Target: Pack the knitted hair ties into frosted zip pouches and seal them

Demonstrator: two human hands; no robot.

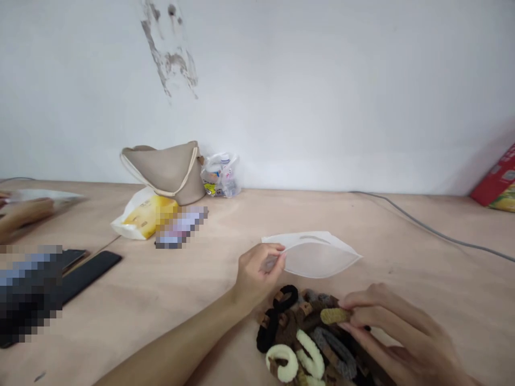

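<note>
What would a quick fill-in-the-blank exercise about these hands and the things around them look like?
The left hand holds a translucent plastic bag by its ____ corner. The right hand pinches a ____ hair tie. Another person's hand shows at the ____ edge of the view.

The missing words, in order: left; mustard-yellow; left.

The heap of hair ties (298, 332) runs black, chocolate brown, charcoal grey and cream, with one mustard-yellow tie (333, 316) among them. The zip pouch (317, 258) is a frosted white. Farther off, a taupe bag (161, 174) has cream straps, a plastic packet (140, 221) shows white and yellow, the tabletop (169, 300) is pale tan, and a box (497, 179) is red and yellow.
</note>
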